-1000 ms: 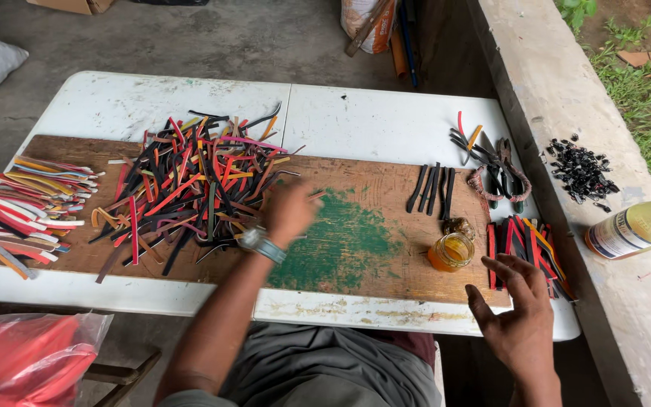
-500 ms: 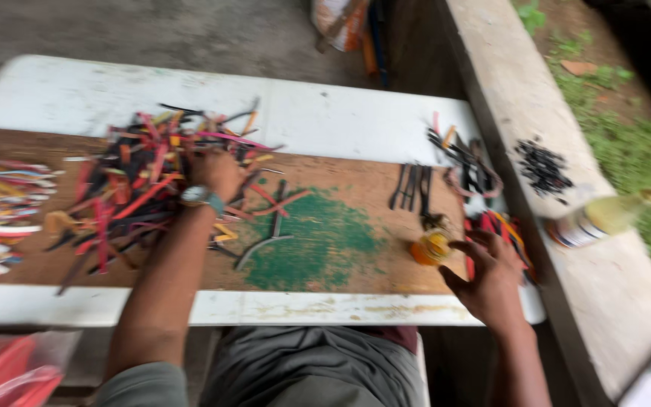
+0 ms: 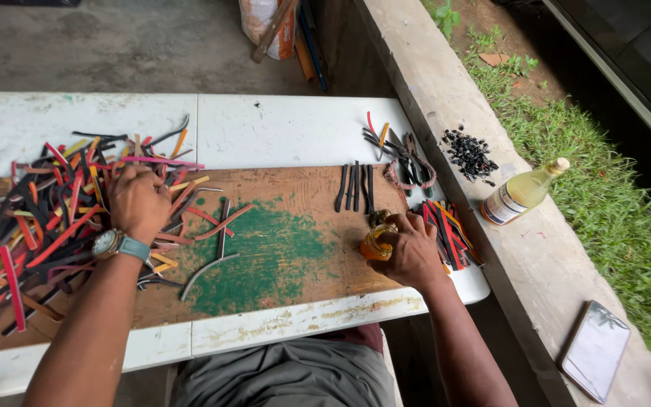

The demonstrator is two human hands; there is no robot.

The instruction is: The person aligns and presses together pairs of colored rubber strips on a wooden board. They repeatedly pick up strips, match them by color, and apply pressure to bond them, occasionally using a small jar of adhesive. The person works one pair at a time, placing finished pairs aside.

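My left hand (image 3: 139, 202), with a wristwatch, rests palm down on a big heap of red, black, orange and yellow strips (image 3: 54, 218) spread over a brown board (image 3: 288, 218) with a green paint patch. Its fingers are curled into the strips. My right hand (image 3: 410, 252) is closed around a small amber jar (image 3: 375, 245) standing near the board's right end. Just beyond the jar lie three black strips (image 3: 354, 187) side by side.
The board lies on a white folding table (image 3: 280, 128). Scissors and loose strips (image 3: 404, 154) lie at the far right, a bundle of coloured strips (image 3: 450, 230) beside my right hand. On the concrete ledge: black scraps (image 3: 470, 153), a bottle of yellow liquid (image 3: 523, 192), a tablet-like slab (image 3: 595, 350).
My left hand moved left from the green patch into the strip heap. My right hand came forward from the table edge and closed on the amber jar. The camera shifted.
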